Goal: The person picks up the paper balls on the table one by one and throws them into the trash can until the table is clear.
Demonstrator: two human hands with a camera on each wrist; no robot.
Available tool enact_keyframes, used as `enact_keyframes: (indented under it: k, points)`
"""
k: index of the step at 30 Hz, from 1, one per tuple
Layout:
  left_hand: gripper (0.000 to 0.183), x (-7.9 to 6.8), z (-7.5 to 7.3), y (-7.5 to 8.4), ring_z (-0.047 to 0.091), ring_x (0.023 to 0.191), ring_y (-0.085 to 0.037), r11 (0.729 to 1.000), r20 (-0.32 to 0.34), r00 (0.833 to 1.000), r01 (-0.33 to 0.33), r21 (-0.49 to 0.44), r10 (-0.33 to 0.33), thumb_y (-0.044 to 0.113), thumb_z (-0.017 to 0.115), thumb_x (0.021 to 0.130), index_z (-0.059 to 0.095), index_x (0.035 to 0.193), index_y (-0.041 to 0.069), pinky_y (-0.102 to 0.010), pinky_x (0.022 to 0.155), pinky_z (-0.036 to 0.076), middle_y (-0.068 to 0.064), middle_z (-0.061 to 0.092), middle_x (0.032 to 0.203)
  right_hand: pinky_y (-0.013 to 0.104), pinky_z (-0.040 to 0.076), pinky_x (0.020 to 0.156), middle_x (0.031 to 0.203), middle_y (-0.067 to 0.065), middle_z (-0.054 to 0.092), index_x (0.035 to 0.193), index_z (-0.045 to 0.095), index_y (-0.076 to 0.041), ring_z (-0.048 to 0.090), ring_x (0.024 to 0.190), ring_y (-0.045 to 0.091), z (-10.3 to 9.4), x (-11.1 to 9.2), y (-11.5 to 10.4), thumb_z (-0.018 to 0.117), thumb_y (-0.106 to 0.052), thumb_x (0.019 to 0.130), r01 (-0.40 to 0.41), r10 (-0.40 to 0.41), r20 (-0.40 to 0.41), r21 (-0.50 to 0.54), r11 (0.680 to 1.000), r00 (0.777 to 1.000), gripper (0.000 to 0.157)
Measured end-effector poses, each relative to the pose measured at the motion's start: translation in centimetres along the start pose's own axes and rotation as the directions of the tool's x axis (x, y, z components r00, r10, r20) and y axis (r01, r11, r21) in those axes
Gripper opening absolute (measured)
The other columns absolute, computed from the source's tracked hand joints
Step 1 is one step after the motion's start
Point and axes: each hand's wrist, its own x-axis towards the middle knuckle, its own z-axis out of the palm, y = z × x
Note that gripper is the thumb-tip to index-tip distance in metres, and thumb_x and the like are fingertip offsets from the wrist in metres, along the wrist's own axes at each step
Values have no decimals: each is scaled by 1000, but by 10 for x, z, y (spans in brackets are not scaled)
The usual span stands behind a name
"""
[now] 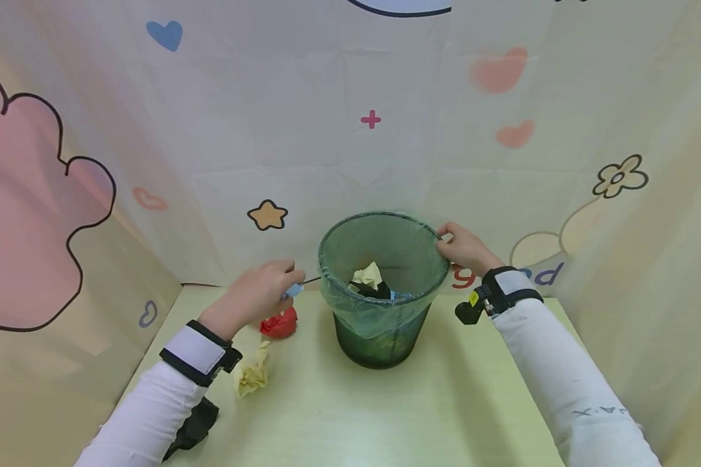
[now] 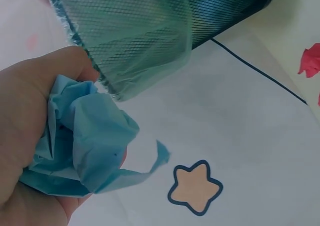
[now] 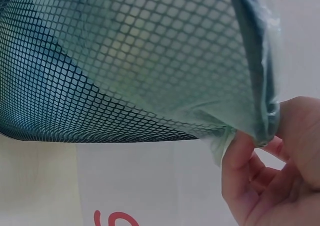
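Observation:
A dark mesh waste bin (image 1: 380, 347) stands on the table, lined with a thin green plastic bag (image 1: 380, 321) folded over its rim. Crumpled yellow paper (image 1: 369, 275), black paper (image 1: 374, 291) and a bit of blue lie inside. At the rim's right side my right hand (image 1: 467, 250) pinches the bag's edge and the rim between thumb and fingers; the right wrist view shows the bag gathered there. My left hand (image 1: 254, 292) grips a crumpled blue paper ball (image 2: 97, 136), its fingertips right by the bin's left rim in the left wrist view.
Left of the bin, a crumpled red paper (image 1: 279, 324) and a crumpled yellow paper (image 1: 254, 371) lie on the table (image 1: 339, 421). A crumpled black piece (image 1: 196, 425) sits nearer, partly behind the left sleeve. A printed curtain (image 1: 304, 130) hangs behind and along both sides.

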Motion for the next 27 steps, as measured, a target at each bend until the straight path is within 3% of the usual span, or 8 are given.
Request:
enact_keyframes:
  k: [16,27]
  points:
    - [23,38,-15,20,48,69,-14,993,-37,993,-111,40,113,14,72,77,59,95,12,-23,59,43,-2,49,81,29,50,64,103,18,48,123,40,2,51,86,27,-3,0,-3,41,-14,93,-36,37,9,-53,998,999,34]
    - [21,72,-23,28,52,71,-16,987,-18,987,-160,4,160,13,68,81,59,100,10,-26,61,45,-5,53,87,29,50,63,97,17,47,122,40,3,50,81,25,-2,0,-5,40,-14,92,-27,27,12,-55,998,1000,35]
